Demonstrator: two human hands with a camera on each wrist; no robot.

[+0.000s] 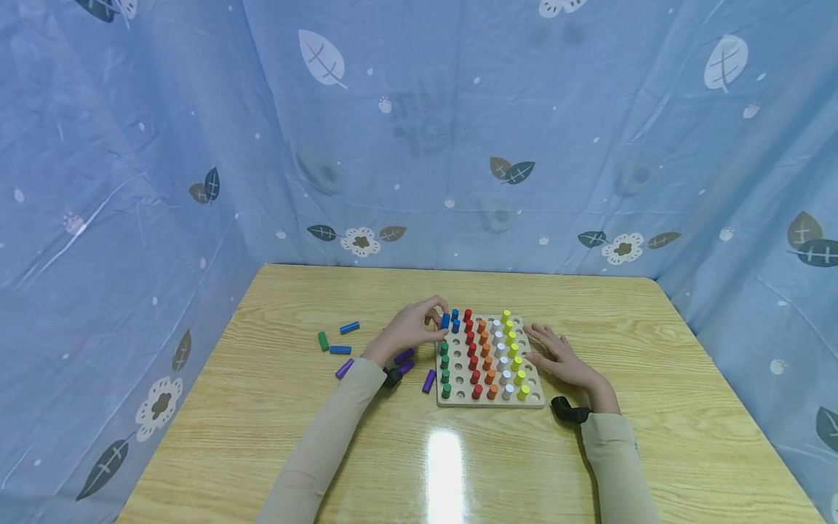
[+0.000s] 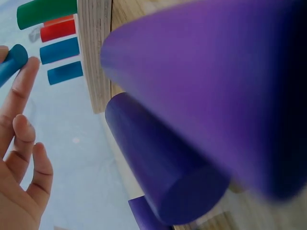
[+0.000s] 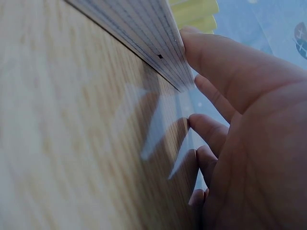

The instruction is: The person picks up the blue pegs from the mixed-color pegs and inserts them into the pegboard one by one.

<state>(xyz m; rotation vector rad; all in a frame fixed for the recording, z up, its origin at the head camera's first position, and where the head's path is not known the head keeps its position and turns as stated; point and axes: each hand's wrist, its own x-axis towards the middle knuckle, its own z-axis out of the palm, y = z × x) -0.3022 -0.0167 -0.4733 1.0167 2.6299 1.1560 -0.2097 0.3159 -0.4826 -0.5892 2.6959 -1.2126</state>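
Observation:
My left hand [image 1: 411, 326] pinches a blue peg [image 1: 445, 321] between thumb and fingers over the far left corner of the wooden pegboard [image 1: 487, 405]. In the left wrist view that blue peg [image 2: 13, 61] slants between the fingertips, near two blue pegs [image 2: 60, 50] standing in the board. Columns of green [image 1: 445, 362], red [image 1: 473, 364], orange [image 1: 487, 363], white [image 1: 502, 362] and yellow pegs [image 1: 515, 362] fill much of it. At the board's right edge, my right hand [image 1: 564, 362] lies with spread fingers, the thumb by the board's side [image 3: 144, 36].
Left of the board, several purple pegs [image 1: 428, 381] lie loose on the wooden table [image 1: 366, 451], some under my left wrist. Farther left are two loose blue pegs [image 1: 340, 350] and a green peg [image 1: 324, 341]. A blue patterned curtain [image 1: 425, 145] hangs behind the table.

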